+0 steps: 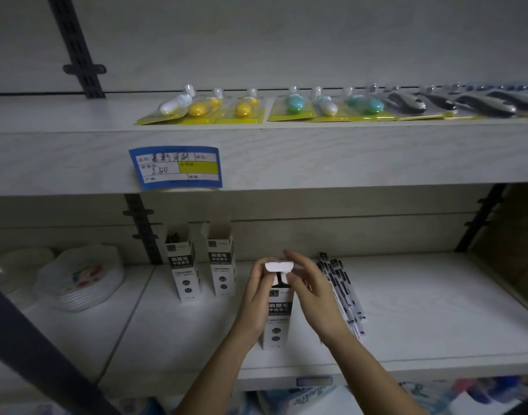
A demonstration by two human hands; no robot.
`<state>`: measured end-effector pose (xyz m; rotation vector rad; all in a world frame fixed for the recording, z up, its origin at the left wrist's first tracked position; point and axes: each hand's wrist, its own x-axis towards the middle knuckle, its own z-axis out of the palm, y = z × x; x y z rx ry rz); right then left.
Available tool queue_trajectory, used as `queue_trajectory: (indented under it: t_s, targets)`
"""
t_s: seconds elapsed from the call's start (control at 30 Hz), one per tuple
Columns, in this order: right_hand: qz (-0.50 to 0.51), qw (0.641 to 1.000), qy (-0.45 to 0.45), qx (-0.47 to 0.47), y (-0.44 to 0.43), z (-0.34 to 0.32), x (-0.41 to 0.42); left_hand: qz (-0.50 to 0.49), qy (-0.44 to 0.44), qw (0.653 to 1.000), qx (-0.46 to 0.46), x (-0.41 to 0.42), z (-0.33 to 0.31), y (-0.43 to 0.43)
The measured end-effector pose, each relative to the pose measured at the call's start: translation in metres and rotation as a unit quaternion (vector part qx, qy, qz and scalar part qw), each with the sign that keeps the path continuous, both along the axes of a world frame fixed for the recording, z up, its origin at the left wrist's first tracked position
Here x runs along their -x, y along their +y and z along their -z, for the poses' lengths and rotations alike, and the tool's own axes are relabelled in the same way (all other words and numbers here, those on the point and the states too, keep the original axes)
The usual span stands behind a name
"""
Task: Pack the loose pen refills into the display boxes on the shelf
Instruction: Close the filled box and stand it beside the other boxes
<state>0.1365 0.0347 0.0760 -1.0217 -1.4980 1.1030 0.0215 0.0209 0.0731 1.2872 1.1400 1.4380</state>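
- I note the front display box (277, 313) upright, top flap open, dark refills inside
- Rear left box (183, 265) and rear right box (222, 262) upright, flaps open
- Loose refills (343, 292) fanned flat just right of the front display box

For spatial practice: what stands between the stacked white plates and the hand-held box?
Two upright open black-and-white cardboard display boxes, side by side, seen in the head view.

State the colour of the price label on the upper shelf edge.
Price label: blue border, white fields, one yellow; head view.

three display boxes (277, 308); one price label (175, 167); one plate stack (83, 280)
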Motion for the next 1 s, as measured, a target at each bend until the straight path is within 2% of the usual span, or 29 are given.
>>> queue_trajectory:
  t_s: [0.13, 0.37, 0.57, 0.7, 1.0]
  targets:
    - [-0.021, 0.998, 0.032, -0.045, -0.004, -0.01, 0.001, -0.003, 0.008, 1.0, -0.006, 0.0, 0.001, 0.003]
    - [-0.008, 0.998, -0.015, -0.06, 0.0, -0.003, 0.0, 0.006, 0.022, 1.0, -0.014, 0.002, 0.005, 0.004]
    - [0.01, 0.994, -0.039, -0.097, 0.0, -0.002, -0.003, 0.042, -0.044, 0.998, 0.016, 0.003, 0.005, 0.003]
    - [0.013, 0.992, -0.059, -0.112, 0.0, 0.001, -0.003, 0.014, 0.007, 1.0, -0.003, 0.002, 0.003, 0.002]
    - [0.023, 0.994, -0.039, -0.102, -0.004, 0.005, -0.003, 0.031, 0.017, 0.999, -0.017, 0.004, 0.006, 0.0]
